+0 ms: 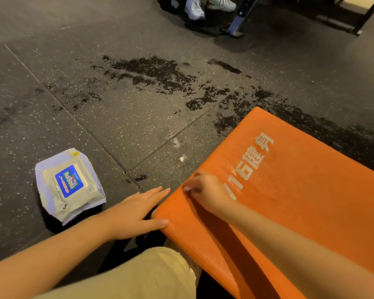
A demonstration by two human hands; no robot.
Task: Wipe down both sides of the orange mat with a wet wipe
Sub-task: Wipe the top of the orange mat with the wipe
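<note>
Left hand lies open and flat, fingers straight and pointing toward the near corner of the orange mat, the thumb touching the mat's edge there. Right hand rests on top of the mat just inside that same corner with its fingers curled. It is blurred, and I cannot tell whether it grips anything; a small pale spot shows at the fingertips. The mat fills the right side of the view on the floor, its corner close beside the person's knee in beige trousers. It is thick and bright orange, with large white printed characters running across the top face, and the skin has a glossy sheen around the print. Left of the hands, apart from the mat, a pack of wet wipes lies flat on the floor. It is a white soft pack with a blue label on its flip lid; the lid is down, so what is inside does not show. The floor is dark speckled rubber in tiles, with darker wet patches spread beyond the mat. At the far edge stand someone's pale shoes and a metal frame leg.
</note>
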